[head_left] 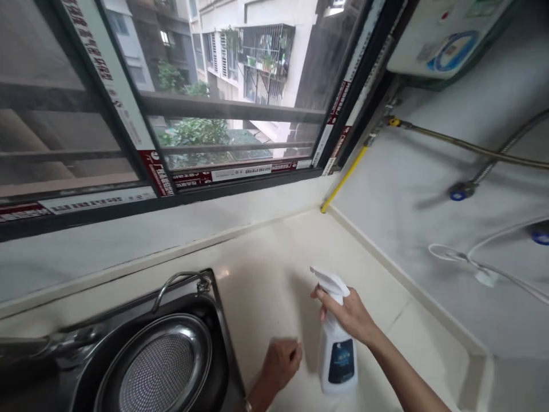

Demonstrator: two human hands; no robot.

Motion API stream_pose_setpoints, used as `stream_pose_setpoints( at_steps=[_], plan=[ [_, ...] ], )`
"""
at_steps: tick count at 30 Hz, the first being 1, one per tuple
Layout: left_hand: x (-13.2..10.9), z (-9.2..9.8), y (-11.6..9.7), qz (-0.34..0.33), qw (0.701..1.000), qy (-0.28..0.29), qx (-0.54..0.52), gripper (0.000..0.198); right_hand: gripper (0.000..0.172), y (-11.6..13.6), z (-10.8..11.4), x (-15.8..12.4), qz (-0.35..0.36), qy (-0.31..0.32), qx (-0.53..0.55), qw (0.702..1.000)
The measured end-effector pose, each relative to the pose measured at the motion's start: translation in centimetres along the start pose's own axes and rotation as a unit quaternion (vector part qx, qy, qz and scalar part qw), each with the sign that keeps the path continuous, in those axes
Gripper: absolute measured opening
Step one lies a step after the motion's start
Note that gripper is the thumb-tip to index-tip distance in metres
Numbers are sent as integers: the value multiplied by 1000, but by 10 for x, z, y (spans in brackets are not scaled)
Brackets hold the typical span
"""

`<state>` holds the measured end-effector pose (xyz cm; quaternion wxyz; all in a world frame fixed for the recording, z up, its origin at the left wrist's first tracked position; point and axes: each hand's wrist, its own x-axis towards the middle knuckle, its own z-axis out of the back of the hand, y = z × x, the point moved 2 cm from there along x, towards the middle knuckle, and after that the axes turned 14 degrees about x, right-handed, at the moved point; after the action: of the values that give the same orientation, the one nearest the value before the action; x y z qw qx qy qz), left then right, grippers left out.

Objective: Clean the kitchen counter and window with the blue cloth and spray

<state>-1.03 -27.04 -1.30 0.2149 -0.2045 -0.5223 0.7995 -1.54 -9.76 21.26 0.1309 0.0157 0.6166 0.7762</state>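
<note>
A white spray bottle [337,355] with a dark blue label stands upright on the pale countertop [274,269]. My right hand [349,313] is wrapped round its neck just under the white trigger head, fingers closed. My left hand [281,361] rests on the counter to the left of the bottle, curled into a loose fist and slightly blurred; I cannot make out anything in it.
A steel sink [141,349] with a round strainer basin [160,366] and faucet sits at lower left. A window [214,103] runs along the back. On the right wall are a water heater [446,34], hoses, a yellow pipe [345,177] and a white cable [472,260].
</note>
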Motion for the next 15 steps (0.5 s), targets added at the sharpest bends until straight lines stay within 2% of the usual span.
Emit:
stream_pose_setpoints(
  at_steps=[2, 4, 7, 9, 12, 15],
  plan=[
    [-1, 12, -4, 48, 998, -24, -44, 66, 52, -10, 7, -23, -17, 7, 21, 1000],
    [-3, 29, -6, 97, 989, -86, -77, 71, 53, -16, 8, -43, -30, 16, 35, 999],
    [-12, 55, -6, 139, 969, -182, -95, 69, 49, -19, 3, -64, -42, 40, 44, 997],
    [-20, 65, -7, 144, 965, -199, -95, 67, 48, -16, -5, -70, -46, 60, 59, 995],
    [-37, 62, -8, 139, 968, -183, -97, 67, 48, -7, -20, -69, -42, 79, 80, 993],
    [-54, 45, -10, 138, 972, -156, -111, 66, 41, 5, -40, -57, -31, 90, 75, 993]
  ],
)
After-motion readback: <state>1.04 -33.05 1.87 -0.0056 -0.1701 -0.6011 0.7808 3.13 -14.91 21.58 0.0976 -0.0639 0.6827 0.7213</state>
